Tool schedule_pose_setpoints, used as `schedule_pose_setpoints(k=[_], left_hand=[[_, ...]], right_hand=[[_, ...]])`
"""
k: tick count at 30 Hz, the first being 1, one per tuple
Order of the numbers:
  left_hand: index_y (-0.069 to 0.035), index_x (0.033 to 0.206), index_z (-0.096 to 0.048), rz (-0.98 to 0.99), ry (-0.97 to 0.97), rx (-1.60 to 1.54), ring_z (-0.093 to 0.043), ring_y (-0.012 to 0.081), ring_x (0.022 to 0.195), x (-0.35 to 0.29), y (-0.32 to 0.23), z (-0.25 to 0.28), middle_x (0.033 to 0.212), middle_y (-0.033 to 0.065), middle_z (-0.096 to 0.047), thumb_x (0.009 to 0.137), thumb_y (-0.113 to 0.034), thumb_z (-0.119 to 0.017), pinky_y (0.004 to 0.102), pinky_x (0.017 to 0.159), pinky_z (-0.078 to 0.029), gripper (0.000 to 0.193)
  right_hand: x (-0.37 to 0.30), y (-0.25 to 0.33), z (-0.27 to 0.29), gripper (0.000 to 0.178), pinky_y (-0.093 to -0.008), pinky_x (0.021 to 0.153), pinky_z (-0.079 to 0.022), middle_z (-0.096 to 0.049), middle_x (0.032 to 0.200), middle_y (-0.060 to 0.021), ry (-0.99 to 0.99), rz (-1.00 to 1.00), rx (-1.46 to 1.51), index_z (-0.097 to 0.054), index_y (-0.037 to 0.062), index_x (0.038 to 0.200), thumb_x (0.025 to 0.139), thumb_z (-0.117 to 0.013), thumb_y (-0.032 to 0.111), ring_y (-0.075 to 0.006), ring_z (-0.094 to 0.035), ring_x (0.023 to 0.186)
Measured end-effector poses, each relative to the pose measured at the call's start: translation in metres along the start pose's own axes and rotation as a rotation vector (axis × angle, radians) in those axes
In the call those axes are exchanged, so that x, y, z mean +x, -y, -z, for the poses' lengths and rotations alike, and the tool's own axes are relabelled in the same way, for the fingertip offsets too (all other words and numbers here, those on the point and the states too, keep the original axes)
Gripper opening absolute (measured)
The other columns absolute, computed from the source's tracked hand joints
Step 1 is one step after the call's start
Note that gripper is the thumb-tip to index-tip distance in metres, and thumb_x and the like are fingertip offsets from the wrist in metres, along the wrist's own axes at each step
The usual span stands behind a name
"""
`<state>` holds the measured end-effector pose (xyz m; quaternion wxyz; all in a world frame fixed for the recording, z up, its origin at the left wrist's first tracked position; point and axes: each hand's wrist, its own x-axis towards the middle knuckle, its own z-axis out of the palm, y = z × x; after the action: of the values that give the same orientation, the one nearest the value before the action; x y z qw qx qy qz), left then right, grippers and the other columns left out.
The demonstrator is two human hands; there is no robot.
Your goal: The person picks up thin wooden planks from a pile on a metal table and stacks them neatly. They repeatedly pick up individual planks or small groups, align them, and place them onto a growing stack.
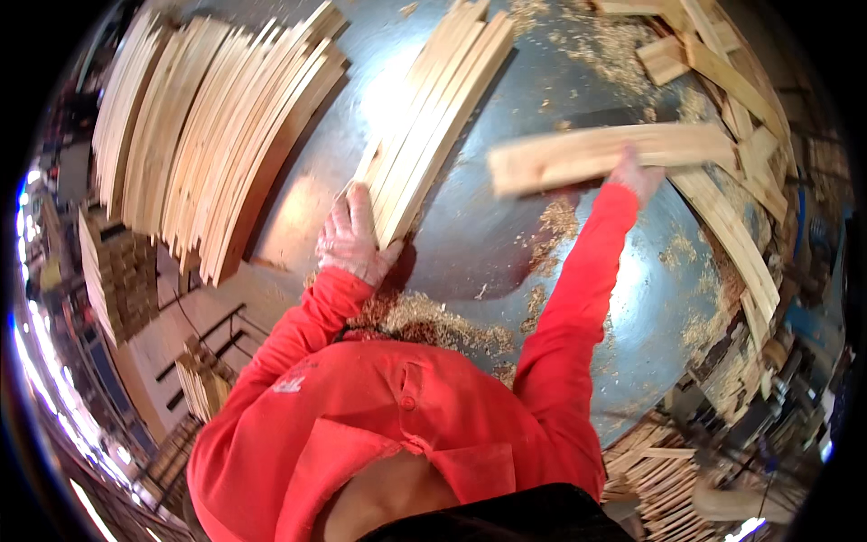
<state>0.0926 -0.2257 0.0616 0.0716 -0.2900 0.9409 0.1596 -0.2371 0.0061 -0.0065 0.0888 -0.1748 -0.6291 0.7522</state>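
Note:
Several long pale wooden slats (433, 117) lie side by side on the metal tabletop (524, 244), in the middle. At their near end is my left hand (352, 242), in a thin see-through glove, its fingers stretched out along the slats' left edge and its thumb apart at the end. On the right, my right hand (638, 177) grips a short wooden board (578, 158) near its middle. That board is smeared by motion and held crosswise above the table. Its right end reaches over the loose wood pieces.
A wide row of stacked slats (226, 135) covers the left of the table. Loose offcuts (727, 81) pile up along the right edge. Wood shavings (433, 321) are scattered about. Below the table stand a wood stack (122, 271) at left and piled sticks (664, 488) at lower right.

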Motion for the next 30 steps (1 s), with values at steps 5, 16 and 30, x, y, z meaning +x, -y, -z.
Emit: schedule_pose_setpoints(k=[5,16,30], left_hand=[[-0.006,0.147,-0.021,0.029,0.008,-0.014,-0.031,0.0470,0.132,-0.006,-0.004,0.002,0.146,0.0298,-0.026,0.061,-0.058,-0.077,0.0530,0.106,-0.030,0.115],[-0.005,0.147,-0.027,-0.120,0.095,-0.644,-0.046,0.0400,0.124,0.034,0.014,0.038,0.143,0.0284,-0.034,0.071,-0.026,-0.075,0.0443,0.098,-0.048,0.092],[-0.005,0.120,-0.061,0.417,0.547,-2.381,-0.064,0.0292,0.097,-0.027,0.169,-0.078,0.116,0.0161,-0.065,0.089,-0.033,-0.064,0.0423,0.090,-0.053,0.042]], right_hand=[[-0.173,-0.044,-0.051,0.059,-0.0401,0.094,-0.047,-0.059,0.120,-0.0196,0.373,-0.007,-1.116,-0.041,-0.0017,0.136,0.087,-0.062,0.024,-0.0334,-0.059,0.104],[-0.218,-0.061,-0.003,0.054,-0.0278,0.059,-0.051,-0.063,0.099,-0.0119,0.503,-0.659,-0.241,-0.049,0.0090,0.132,0.094,-0.055,0.046,-0.0148,-0.057,0.069],[-0.310,-0.059,-0.051,0.102,-0.0343,0.100,-0.046,-0.046,0.138,-0.0177,1.227,-0.176,-0.104,-0.006,0.0093,0.151,0.081,-0.067,0.052,-0.0226,-0.040,0.131]])
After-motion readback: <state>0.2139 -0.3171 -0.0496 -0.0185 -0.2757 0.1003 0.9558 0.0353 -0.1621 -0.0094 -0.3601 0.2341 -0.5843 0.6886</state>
